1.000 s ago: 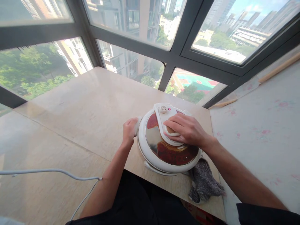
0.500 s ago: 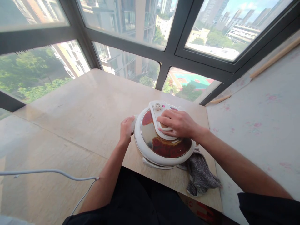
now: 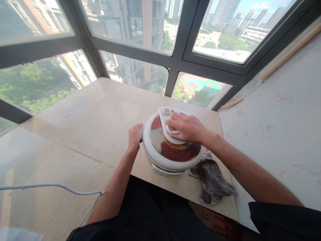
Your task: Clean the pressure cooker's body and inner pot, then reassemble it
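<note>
A round white pressure cooker (image 3: 149, 152) with a shiny, brown-patterned lid (image 3: 180, 153) stands near the front edge of the tabletop. My right hand (image 3: 187, 127) reaches across the lid and is closed around the lid handle (image 3: 173, 128) on top. At the cooker's left side, my left hand (image 3: 135, 135) is closed on the pale side handle (image 3: 143, 131), most of which it hides. A white valve knob (image 3: 167, 110) and a small pink button (image 3: 173, 111) show beyond my right fingers. The inside of the cooker is hidden.
A crumpled grey cloth (image 3: 217, 182) lies right of the cooker. A white cable (image 3: 57, 185) crosses at left, above the pale tabletop (image 3: 100, 110). Framed windows (image 3: 173, 50) bound the far side and a papered wall (image 3: 271, 134) the right. A printed red-brown box (image 3: 213, 221) sits below the edge.
The whole view has shifted slightly. Both hands keep their hold on the cooker, and any movement of the cooker itself is too small to tell.
</note>
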Demonstrator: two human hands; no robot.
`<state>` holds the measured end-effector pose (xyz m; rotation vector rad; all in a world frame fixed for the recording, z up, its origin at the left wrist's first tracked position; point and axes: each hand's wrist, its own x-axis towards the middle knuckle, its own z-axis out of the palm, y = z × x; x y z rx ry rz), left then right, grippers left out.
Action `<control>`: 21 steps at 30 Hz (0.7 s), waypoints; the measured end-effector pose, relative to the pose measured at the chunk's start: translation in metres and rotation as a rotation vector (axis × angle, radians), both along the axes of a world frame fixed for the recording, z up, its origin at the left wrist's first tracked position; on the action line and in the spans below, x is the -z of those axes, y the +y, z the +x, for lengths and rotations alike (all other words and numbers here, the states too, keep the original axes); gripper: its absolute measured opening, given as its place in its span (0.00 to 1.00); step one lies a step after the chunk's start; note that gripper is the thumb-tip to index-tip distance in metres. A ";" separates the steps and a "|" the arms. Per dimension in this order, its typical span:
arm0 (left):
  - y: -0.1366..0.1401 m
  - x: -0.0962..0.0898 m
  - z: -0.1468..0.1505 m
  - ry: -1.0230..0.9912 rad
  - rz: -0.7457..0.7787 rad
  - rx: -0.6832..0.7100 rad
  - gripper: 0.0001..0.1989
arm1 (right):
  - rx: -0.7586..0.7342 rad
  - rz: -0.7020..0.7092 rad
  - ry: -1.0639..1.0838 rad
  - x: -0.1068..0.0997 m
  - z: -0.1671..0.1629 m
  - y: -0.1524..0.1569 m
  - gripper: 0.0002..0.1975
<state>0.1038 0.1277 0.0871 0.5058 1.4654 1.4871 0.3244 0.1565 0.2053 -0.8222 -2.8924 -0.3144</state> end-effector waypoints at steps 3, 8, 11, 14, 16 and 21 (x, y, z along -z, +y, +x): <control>0.000 0.001 0.001 0.027 -0.010 -0.002 0.12 | -0.056 -0.050 -0.041 -0.002 0.001 0.006 0.12; -0.001 -0.001 0.001 0.061 -0.014 -0.006 0.13 | -0.062 -0.079 -0.041 -0.001 0.003 0.011 0.13; -0.001 -0.002 0.002 0.071 -0.002 -0.002 0.12 | -0.042 -0.093 -0.036 -0.001 0.002 0.011 0.13; 0.000 -0.002 0.002 0.062 -0.014 0.006 0.12 | -0.023 -0.116 -0.040 -0.003 0.000 0.009 0.13; 0.000 -0.002 0.002 0.062 -0.029 -0.004 0.12 | 0.005 -0.131 -0.052 -0.004 -0.001 0.009 0.14; 0.001 -0.004 0.004 0.070 -0.044 -0.022 0.12 | 0.090 -0.131 -0.059 -0.003 -0.002 0.006 0.15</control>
